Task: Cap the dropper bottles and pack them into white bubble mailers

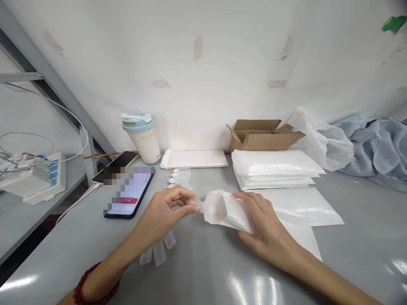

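Observation:
My left hand [173, 207] pinches a small translucent white piece [199, 204] at the open mouth of a white padded envelope [233, 212]. Wrapped round that envelope from the right is my right hand [262, 222]; the mouth faces left and gapes. Below my left wrist, several translucent strips [159, 253] lie on the grey table. More small white pieces with thin loops [181, 174] lie in a column just beyond my left hand. What is inside the envelope is mostly hidden.
Stacked white padded envelopes [276, 163] and loose ones [305, 203] lie right. Behind are a cardboard box [267, 140], plastic bag [330, 144], blue-grey cloth [378, 148] and flat white packet [194, 159]. Left are a cup [144, 142], two phones [130, 192] and a power strip [55, 176].

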A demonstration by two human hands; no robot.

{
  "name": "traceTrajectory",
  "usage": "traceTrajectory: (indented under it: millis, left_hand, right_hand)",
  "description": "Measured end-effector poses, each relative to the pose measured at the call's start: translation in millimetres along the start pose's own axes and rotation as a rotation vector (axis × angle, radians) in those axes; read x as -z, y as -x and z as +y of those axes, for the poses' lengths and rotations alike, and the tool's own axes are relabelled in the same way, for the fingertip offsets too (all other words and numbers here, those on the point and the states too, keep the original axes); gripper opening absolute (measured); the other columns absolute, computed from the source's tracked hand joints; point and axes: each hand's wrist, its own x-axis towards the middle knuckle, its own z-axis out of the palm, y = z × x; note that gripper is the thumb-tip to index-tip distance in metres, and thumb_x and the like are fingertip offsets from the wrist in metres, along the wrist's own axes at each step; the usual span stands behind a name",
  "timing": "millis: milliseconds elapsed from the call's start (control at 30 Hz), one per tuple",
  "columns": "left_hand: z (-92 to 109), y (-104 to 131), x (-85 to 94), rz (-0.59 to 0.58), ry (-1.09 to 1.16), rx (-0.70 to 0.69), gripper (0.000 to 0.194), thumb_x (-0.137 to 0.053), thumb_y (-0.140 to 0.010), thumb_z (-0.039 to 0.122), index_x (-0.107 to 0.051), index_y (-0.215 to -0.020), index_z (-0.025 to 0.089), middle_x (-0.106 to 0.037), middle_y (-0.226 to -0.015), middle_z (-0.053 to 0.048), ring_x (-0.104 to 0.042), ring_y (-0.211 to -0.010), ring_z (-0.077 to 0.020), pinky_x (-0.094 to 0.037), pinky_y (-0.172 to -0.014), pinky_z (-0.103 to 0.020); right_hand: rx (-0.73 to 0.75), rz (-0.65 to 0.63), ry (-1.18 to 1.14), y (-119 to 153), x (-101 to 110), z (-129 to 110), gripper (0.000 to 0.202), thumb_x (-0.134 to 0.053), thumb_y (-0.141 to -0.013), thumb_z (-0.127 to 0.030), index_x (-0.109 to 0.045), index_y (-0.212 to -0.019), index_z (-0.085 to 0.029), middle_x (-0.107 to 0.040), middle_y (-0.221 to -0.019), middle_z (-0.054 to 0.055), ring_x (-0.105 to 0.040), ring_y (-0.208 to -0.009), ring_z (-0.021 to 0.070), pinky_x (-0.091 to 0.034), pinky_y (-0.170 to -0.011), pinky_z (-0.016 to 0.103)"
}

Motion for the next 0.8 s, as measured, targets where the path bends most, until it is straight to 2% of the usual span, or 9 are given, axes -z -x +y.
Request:
traceTrajectory:
  millis: [100,167,267,333,467,567,633,700,800]
  left_hand:
    - [-3,2,-9.4,0.015,0.038,-0.055,0.017,-0.070,-0.072,0.027,-0.071,-0.086,0.018,-0.071,-0.086,-0.004,-0.066,-0.079,-0.0188,-0.055,-0.073,-0.031]
    - [-7,4,-19.1,0.004,0.031,-0.142,0.012,-0.067,-0.075,0.023,-0.072,-0.086,0.019,-0.072,-0.089,-0.004,-0.066,-0.080,-0.0182,-0.056,-0.072,-0.029]
    - [-13,8,-33.3,0.006,-0.096,-0.343,0.016,-0.058,-0.083,0.017,-0.072,-0.089,0.022,-0.072,-0.095,-0.003,-0.066,-0.085,-0.0176,-0.055,-0.075,-0.029]
    - [-19,9,-40.8,0.051,-0.178,-0.484,0.018,-0.056,-0.085,0.015,-0.071,-0.092,0.021,-0.073,-0.093,-0.003,-0.066,-0.084,-0.0178,-0.055,-0.075,-0.030]
    - [-25,15,-49.1,0.130,-0.323,-0.618,0.013,-0.055,-0.087,0.015,-0.067,-0.091,0.019,-0.072,-0.092,-0.005,-0.067,-0.084,-0.0176,-0.057,-0.075,-0.029]
    - [-23,22,-51.1,0.074,-0.481,-0.823,0.019,-0.045,-0.091,0.011,-0.061,-0.100,0.013,-0.069,-0.100,-0.011,-0.067,-0.088,-0.0167,-0.058,-0.075,-0.025]
    - [-20,25,-52.1,0.031,-0.620,-0.950,0.024,-0.039,-0.092,0.007,-0.057,-0.107,0.009,-0.067,-0.102,-0.013,-0.065,-0.092,-0.0182,-0.057,-0.078,-0.027]
    - [-18,26,-53.3,0.034,-0.771,-0.982,0.025,-0.038,-0.091,0.006,-0.057,-0.107,0.008,-0.067,-0.099,-0.014,-0.063,-0.094,-0.0219,-0.056,-0.079,-0.034]
    - [-18,23,-53.1,0.015,-0.953,-0.894,0.025,-0.037,-0.091,0.009,-0.059,-0.102,0.008,-0.065,-0.094,-0.015,-0.059,-0.091,-0.0267,-0.055,-0.073,-0.043]
  right_hand:
    - [0.033,-0.001,-0.017,1,-2,-3,0.062,-0.049,-0.067,-0.007,-0.033,-0.124,-0.023,-0.049,-0.117,0.010,-0.043,-0.108,0.0293,-0.038,-0.086,0.047]
    - [0.050,0.010,-0.024,2,-4,-4,0.062,-0.050,-0.066,-0.007,-0.033,-0.124,-0.023,-0.048,-0.116,0.010,-0.043,-0.107,0.0289,-0.038,-0.086,0.046]
    - [0.046,0.021,-0.026,3,-7,-5,0.060,-0.050,-0.067,-0.007,-0.035,-0.123,-0.022,-0.047,-0.115,0.011,-0.044,-0.104,0.0285,-0.039,-0.083,0.045]
    - [0.045,0.015,-0.031,4,-10,-5,0.059,-0.050,-0.067,-0.006,-0.037,-0.122,-0.022,-0.048,-0.114,0.011,-0.045,-0.102,0.0284,-0.039,-0.081,0.044]
    - [0.067,0.020,-0.037,4,-13,-5,0.058,-0.050,-0.066,-0.006,-0.038,-0.121,-0.022,-0.049,-0.111,0.010,-0.045,-0.102,0.0285,-0.040,-0.081,0.045]
    - [0.079,0.011,-0.037,4,-14,-5,0.058,-0.051,-0.065,-0.006,-0.039,-0.120,-0.021,-0.050,-0.112,0.010,-0.045,-0.101,0.0283,-0.040,-0.082,0.045]
    - [0.076,0.005,-0.036,4,-14,-6,0.057,-0.051,-0.065,-0.007,-0.041,-0.119,-0.020,-0.051,-0.112,0.010,-0.046,-0.100,0.0275,-0.040,-0.081,0.044]
    - [0.074,0.003,-0.029,3,-15,-5,0.055,-0.051,-0.065,-0.007,-0.043,-0.118,-0.020,-0.053,-0.110,0.010,-0.047,-0.098,0.0267,-0.041,-0.081,0.043]
    - [0.075,0.003,-0.011,2,-16,-5,0.053,-0.051,-0.065,-0.007,-0.045,-0.116,-0.019,-0.054,-0.107,0.009,-0.048,-0.096,0.0262,-0.042,-0.080,0.043]
